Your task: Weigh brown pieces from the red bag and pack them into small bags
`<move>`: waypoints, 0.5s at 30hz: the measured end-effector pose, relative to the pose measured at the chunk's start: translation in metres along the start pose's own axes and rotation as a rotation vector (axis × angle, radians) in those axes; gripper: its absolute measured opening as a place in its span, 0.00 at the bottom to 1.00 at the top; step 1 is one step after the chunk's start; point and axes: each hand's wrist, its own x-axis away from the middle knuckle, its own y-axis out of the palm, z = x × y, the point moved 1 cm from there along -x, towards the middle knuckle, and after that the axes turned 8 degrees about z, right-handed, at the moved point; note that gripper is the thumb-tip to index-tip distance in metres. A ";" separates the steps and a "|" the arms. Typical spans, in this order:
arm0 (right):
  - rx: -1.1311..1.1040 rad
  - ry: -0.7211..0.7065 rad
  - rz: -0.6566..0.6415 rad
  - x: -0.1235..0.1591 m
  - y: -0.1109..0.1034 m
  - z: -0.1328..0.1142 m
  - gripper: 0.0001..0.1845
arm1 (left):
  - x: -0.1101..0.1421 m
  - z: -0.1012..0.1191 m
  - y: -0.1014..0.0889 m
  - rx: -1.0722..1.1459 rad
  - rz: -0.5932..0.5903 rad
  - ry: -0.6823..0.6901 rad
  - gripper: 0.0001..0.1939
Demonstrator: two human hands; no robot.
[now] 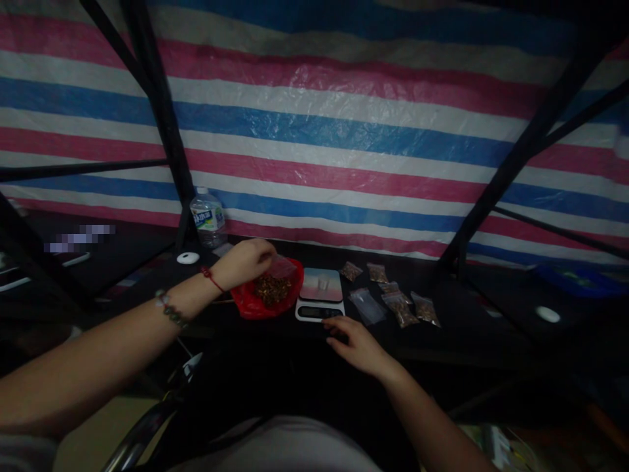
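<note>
"So, where's the clear bag (284, 266)?"

"Above the dried bits (271, 292) in the red wrap (246, 307), in the left hand (254, 257); its fingers look pinched on the plastic."

"How will it handle?"

"Probably light, limp and slippery, so I'd grip it by the rim and leave the mouth free."

"And the right hand (361, 347)?"

"Fingers loosely curled, thumb apart, at the front edge of the scale (308, 280). Whether they touch it, I can't tell."
</note>
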 end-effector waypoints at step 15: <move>-1.035 0.593 0.067 0.004 0.029 -0.024 0.16 | 0.075 0.115 0.029 0.326 -0.242 0.540 0.12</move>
